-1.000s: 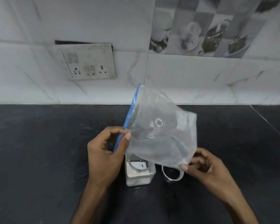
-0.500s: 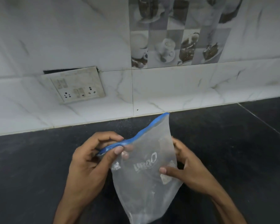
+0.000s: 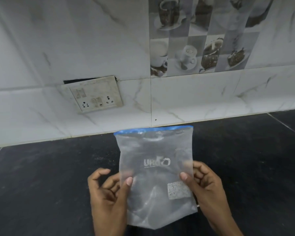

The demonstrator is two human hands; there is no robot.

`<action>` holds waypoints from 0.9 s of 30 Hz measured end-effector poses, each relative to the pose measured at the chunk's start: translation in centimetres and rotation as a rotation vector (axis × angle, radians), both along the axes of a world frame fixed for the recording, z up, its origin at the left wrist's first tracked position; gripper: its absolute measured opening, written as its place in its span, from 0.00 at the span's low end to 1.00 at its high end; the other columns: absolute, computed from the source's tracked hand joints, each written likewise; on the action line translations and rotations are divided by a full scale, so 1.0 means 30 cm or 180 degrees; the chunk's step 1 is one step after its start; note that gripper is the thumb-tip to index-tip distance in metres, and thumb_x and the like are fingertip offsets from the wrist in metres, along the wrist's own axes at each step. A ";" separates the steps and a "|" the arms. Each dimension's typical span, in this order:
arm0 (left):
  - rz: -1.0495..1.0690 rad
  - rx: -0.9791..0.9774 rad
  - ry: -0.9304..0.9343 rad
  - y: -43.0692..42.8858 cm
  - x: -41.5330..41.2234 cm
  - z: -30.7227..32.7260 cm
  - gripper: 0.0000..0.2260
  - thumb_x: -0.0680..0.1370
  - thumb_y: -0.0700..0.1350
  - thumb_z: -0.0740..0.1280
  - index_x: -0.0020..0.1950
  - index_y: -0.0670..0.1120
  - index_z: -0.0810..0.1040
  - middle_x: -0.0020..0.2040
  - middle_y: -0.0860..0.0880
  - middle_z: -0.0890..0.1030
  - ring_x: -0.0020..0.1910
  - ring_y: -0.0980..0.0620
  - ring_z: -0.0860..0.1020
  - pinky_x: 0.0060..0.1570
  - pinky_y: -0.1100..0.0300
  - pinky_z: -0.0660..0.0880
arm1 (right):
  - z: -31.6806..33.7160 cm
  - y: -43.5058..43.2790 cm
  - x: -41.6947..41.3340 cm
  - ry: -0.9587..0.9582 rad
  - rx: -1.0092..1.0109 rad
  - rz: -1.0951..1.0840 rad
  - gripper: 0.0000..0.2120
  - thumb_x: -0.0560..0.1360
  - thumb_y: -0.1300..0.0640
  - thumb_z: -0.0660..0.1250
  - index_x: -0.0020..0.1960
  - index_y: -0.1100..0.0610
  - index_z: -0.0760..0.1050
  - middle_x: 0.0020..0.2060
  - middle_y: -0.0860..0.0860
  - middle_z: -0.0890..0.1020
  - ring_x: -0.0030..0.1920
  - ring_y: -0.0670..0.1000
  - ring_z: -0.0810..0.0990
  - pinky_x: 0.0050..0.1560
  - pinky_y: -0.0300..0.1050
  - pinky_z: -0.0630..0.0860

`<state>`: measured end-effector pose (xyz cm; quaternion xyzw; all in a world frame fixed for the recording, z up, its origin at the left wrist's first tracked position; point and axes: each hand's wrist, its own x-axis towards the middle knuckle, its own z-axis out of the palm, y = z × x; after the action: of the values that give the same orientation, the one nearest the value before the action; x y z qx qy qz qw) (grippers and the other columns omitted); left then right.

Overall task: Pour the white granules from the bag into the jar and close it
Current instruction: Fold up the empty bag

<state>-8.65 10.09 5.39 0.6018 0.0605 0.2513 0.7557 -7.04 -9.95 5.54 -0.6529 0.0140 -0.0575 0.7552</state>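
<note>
A person holds a clear zip bag upright in the lower centre of the frame, above a dark worktop. The left hand pinches the bag's left edge between thumb and fingers, while the right hand grips the right edge the same way, stretching the plastic flat, apparently to check that it is empty. The blue seal strip sits at the top, and no white granules are visible inside. The jar is out of sight, possibly hidden behind the bag. A wall socket panel hangs at centre left.
</note>
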 end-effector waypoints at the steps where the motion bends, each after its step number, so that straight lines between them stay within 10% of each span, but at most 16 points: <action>1: 0.0118 0.0080 -0.0060 0.003 0.000 0.003 0.26 0.71 0.24 0.67 0.45 0.58 0.71 0.41 0.46 0.88 0.36 0.54 0.85 0.40 0.67 0.81 | -0.004 0.000 0.001 0.0008 0.0011 -0.0141 0.12 0.70 0.64 0.72 0.53 0.55 0.80 0.44 0.59 0.86 0.43 0.56 0.86 0.45 0.47 0.83; 6: 0.0206 0.1237 -0.0118 0.038 -0.009 0.001 0.14 0.70 0.37 0.72 0.45 0.57 0.86 0.44 0.55 0.86 0.39 0.60 0.82 0.41 0.73 0.76 | 0.005 0.000 -0.010 -0.0245 -0.0075 -0.0431 0.23 0.71 0.72 0.70 0.59 0.50 0.77 0.46 0.56 0.87 0.38 0.51 0.84 0.40 0.39 0.81; 12: 0.0117 0.1876 -0.0181 0.080 -0.013 0.013 0.27 0.66 0.39 0.77 0.63 0.53 0.80 0.41 0.53 0.78 0.37 0.59 0.76 0.42 0.76 0.73 | 0.046 -0.031 -0.032 -0.0709 -0.0898 -0.0053 0.16 0.68 0.61 0.75 0.52 0.44 0.85 0.47 0.47 0.86 0.46 0.47 0.84 0.48 0.37 0.80; 24: -0.0126 0.1641 -0.0245 0.151 0.000 0.030 0.03 0.71 0.52 0.67 0.40 0.55 0.79 0.49 0.59 0.79 0.48 0.62 0.77 0.48 0.76 0.71 | 0.114 -0.064 -0.031 -0.0698 -0.1641 0.0329 0.22 0.65 0.29 0.70 0.37 0.48 0.84 0.37 0.45 0.79 0.35 0.46 0.76 0.37 0.34 0.73; 27: -0.0253 0.1522 -0.0162 0.144 -0.006 0.037 0.03 0.73 0.55 0.64 0.40 0.58 0.76 0.38 0.61 0.81 0.34 0.65 0.77 0.34 0.76 0.70 | 0.137 -0.057 -0.033 -0.0624 -0.2004 0.0587 0.23 0.64 0.27 0.69 0.37 0.46 0.83 0.44 0.43 0.80 0.44 0.45 0.81 0.42 0.33 0.75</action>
<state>-8.84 14.40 6.48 0.7590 -0.0434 0.2436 0.6023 -8.04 -11.65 9.66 -0.8438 -0.1362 -0.0530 0.5164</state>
